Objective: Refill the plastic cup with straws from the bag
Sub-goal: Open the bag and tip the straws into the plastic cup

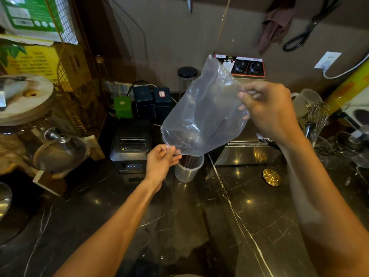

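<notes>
A clear plastic bag (pixel 201 112) hangs tilted above the translucent plastic cup (pixel 188 171), its open mouth down over the cup's rim. Dark brown straws (pixel 186 161) reach from the bag's mouth into the cup. My left hand (pixel 160 162) pinches the bag's lower edge just left of the cup. My right hand (pixel 267 110) grips the bag's upper right side, holding it raised. One or two thin dark straws show faintly through the plastic.
The cup stands on a black marble counter (pixel 219 216). A black receipt printer (pixel 130 144) sits to its left, a steel appliance (pixel 245 152) to its right, dark tins (pixel 151 101) behind. A gold disc (pixel 271 176) lies on the counter; a whisk (pixel 318 116) stands at right.
</notes>
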### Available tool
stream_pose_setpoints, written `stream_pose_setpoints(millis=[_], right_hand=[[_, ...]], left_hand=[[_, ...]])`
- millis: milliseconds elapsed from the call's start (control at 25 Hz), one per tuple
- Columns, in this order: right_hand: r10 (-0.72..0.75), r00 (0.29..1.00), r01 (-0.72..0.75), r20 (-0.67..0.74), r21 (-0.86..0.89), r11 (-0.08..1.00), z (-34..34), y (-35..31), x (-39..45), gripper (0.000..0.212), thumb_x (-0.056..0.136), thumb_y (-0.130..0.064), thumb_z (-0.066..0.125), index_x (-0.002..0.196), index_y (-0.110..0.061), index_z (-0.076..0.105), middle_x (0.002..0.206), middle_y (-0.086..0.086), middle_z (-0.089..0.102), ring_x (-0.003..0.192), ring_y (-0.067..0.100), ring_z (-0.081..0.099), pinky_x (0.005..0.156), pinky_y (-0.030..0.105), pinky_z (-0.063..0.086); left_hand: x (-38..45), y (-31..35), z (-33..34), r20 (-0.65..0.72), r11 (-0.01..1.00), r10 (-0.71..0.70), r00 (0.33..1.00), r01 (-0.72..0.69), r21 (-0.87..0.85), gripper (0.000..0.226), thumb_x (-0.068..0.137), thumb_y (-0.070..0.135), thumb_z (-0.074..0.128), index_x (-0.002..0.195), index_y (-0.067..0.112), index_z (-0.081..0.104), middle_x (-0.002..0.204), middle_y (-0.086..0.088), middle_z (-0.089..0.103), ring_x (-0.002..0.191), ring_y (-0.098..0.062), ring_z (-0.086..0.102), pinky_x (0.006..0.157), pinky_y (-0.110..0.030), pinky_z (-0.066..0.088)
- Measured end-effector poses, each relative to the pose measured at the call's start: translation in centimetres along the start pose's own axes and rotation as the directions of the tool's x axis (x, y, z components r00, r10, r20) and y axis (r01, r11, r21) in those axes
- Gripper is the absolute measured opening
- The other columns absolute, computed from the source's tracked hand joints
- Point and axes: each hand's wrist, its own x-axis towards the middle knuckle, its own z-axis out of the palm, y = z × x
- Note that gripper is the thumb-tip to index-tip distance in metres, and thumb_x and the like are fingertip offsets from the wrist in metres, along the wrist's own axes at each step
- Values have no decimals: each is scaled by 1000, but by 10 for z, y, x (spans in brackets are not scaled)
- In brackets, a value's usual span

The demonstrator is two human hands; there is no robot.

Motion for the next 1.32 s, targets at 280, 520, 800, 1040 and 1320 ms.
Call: stream_pose_setpoints(millis=[280,520,800,1040,1320], right_hand=[[-31,999,36,35,-161,986,8,-8,6,12,99,-21,66,99,-25,77,82,-15,65,79,3,61,81,37,59],[-25,999,37,44,-288,957,9,-6,8,10,99,-27,65,100,-24,75,94,-7,67,88,14,63,84,44,58],[-87,996,74,-33,-274,959,-4,-6,12,10,97,-26,66,100,-22,74,90,-4,65,86,17,61,81,46,58],[-63,998,59,-5,-310,949,-19,8,1,7,98,-18,67,95,-22,71,89,0,66,81,17,61,75,34,53],[-18,1000,13,-15,-275,961,-20,13,-8,6,98,-17,67,93,-22,67,83,-14,61,77,-1,58,72,25,51]], left_hand=[[-3,-13,-1,7,998,-63,998,63,2,28,102,19,59,112,-7,64,105,-19,77,97,-26,78,89,-36,63],[-2,-9,-2,-37,999,-50,998,49,-23,28,103,16,58,113,-10,62,105,-21,76,96,-30,77,90,-39,63],[4,7,3,-21,1000,-9,1000,9,0,25,102,19,60,112,-4,63,107,-17,78,98,-26,77,90,-36,62],[6,24,8,-17,992,96,995,-94,89,17,101,12,60,112,0,62,100,-13,76,82,-5,74,70,-17,56],[2,11,12,-22,983,49,999,-44,176,13,100,17,63,107,7,67,100,-9,76,84,-8,72,68,-18,56]])
